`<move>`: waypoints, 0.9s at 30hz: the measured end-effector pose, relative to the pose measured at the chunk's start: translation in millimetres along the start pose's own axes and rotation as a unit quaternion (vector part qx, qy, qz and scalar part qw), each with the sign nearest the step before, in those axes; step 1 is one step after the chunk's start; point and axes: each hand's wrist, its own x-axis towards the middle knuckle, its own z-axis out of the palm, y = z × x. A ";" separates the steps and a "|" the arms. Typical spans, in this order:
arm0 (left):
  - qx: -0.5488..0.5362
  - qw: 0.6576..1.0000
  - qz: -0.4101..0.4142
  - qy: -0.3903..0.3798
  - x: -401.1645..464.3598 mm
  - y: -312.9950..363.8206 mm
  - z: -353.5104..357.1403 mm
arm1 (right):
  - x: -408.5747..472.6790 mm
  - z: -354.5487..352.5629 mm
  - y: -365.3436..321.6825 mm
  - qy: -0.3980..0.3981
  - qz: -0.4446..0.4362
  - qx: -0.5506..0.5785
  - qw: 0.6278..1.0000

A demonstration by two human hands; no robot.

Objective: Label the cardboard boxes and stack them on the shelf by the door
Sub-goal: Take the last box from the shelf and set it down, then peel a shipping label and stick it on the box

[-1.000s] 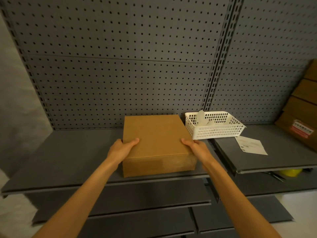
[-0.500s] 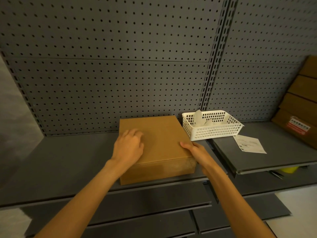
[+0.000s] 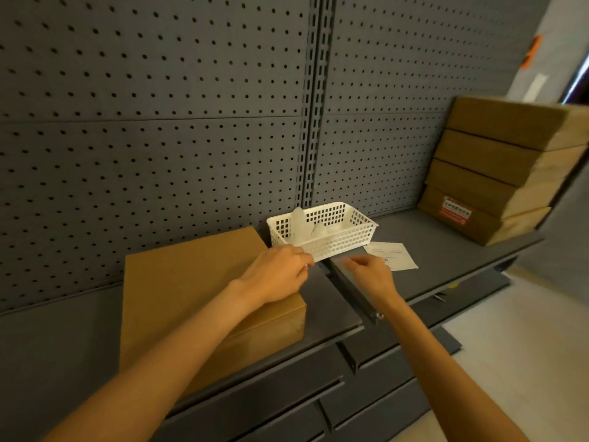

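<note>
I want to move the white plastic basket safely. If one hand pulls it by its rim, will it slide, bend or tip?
The white basket probably slides easily: it looks like thin perforated plastic on a smooth metal shelf. Its latticed walls may flex a little when pinched. The pale items inside stand above the rim, so they may topple if it is jerked.

A plain brown cardboard box (image 3: 191, 291) is lying flat and closed on the grey shelf (image 3: 424, 237) under my forearm; four more are sitting stacked (image 3: 497, 173) far right.
</note>
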 end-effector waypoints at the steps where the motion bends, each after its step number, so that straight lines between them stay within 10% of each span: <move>1: -0.004 1.000 0.008 -0.003 10.1 3.0 1.4 | 7.4 -8.2 4.5 0.024 0.000 -0.027 0.999; 27: -0.067 0.994 -0.068 -0.059 42.8 6.0 34.3 | 121.3 -69.9 94.0 0.138 0.092 -0.200 0.966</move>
